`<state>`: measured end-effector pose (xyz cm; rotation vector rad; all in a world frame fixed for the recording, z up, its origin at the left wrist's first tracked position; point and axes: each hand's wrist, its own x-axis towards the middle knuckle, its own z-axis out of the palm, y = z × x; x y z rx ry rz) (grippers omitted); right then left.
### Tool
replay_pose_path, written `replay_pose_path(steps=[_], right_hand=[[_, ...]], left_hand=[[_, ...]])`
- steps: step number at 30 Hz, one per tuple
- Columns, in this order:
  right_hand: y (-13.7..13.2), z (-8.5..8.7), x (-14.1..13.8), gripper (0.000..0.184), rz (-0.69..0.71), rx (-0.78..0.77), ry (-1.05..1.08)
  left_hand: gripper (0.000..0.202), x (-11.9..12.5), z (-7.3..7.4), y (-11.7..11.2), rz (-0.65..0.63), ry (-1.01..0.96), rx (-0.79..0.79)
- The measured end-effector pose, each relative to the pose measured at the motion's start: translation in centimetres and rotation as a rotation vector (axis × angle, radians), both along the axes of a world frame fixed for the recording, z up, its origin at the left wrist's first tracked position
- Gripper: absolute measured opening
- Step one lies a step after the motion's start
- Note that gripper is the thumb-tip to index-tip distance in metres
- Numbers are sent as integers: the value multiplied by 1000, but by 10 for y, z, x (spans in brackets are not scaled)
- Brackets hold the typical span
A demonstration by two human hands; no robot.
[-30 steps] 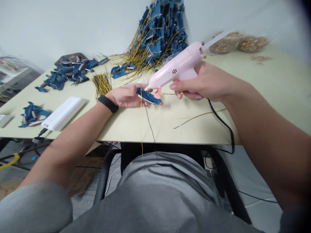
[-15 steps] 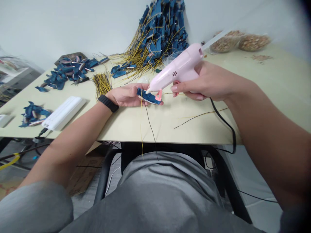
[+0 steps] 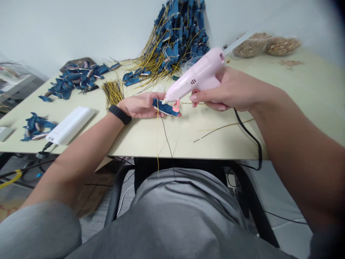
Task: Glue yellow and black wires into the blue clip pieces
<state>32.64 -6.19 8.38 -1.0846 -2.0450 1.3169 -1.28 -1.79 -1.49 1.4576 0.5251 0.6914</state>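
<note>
My right hand (image 3: 215, 95) is wrapped round the handle of a pink hot glue gun (image 3: 198, 77), with a clear glue stick (image 3: 237, 44) poking out of its back end. The nozzle points down to the left, at the surface of a small blue strip (image 3: 168, 109); whether it touches I cannot tell. That strip lies across the fingers of my left hand (image 3: 140, 105), gripped under the thumb, palm up. From the strip a yellow wire (image 3: 157, 144) and a black wire (image 3: 167, 140) hang over the table edge.
A tall heap of blue strips with wires (image 3: 175, 36) stands by the wall. More blue pieces (image 3: 75, 77), a bundle of wires (image 3: 111, 94) and a white power strip (image 3: 70, 126) lie left. Bags of tan bits (image 3: 283, 46) sit back right. The glue gun's black cord (image 3: 249, 135) crosses the right edge.
Almost nothing differs. Both hands, the glue gun and the blue strip hold the same place, with only a very slight shift of the view.
</note>
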Motion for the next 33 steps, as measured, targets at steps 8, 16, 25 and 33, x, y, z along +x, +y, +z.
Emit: replay_pose_path(steps=[8, 16, 25, 33], right_hand=[[-11, 11, -11, 23, -87, -17, -74], [-4, 9, -2, 26, -69, 17, -122], [2, 3, -5, 20, -104, 46, -182], [10, 6, 14, 27, 15, 38, -175]], left_hand=[[96, -8, 4, 13, -71, 49, -43], [102, -9, 9, 9, 14, 112, -73], [93, -7, 9, 9, -1, 65, -88], [84, -9, 6, 9, 45, 65, -125]])
